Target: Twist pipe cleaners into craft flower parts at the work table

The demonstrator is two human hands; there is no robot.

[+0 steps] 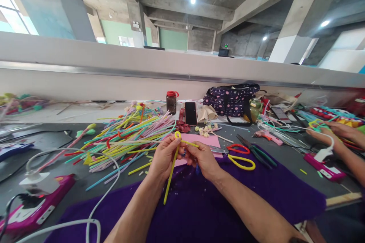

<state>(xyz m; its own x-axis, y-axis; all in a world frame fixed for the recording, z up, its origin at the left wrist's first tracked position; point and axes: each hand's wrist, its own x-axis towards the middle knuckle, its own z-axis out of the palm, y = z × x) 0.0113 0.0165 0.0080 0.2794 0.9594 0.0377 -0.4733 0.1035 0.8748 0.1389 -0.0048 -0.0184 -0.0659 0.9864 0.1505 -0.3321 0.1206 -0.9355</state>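
At about eight o'clock from the hands, a pink power strip (57, 193) is lying near the table edge, with plugs sitting in it; probably it is staying in reach for power. Between nine and ten o'clock, a big pile (139, 136) of coloured stems is spreading, many ends pointing toward the person, which seems to be making them easy to pick.

At the centre, the left hand (165, 153) is clamping on the yellow stem (171, 176), thumb and finger pinching just below a small loop. I think this grip is preventing the loop from opening. The stem is standing between the two hands, one end hanging down over the purple cloth (114, 212). Just before twelve o'clock a bottle (171, 103) is standing upright, and just after twelve a phone (191, 113) is leaning or lying; I cannot tell which.

The right hand (203, 157) is also closing on the stem, at its sideways arm, perhaps for steadying it. Something small and blue is half hiding under these fingers. Toward three o'clock, the scissors (241, 158) and the pliers (258, 152) are lying with handles toward the right side, probably for quick grasping. Farther, another person's hand (346, 132) is working.
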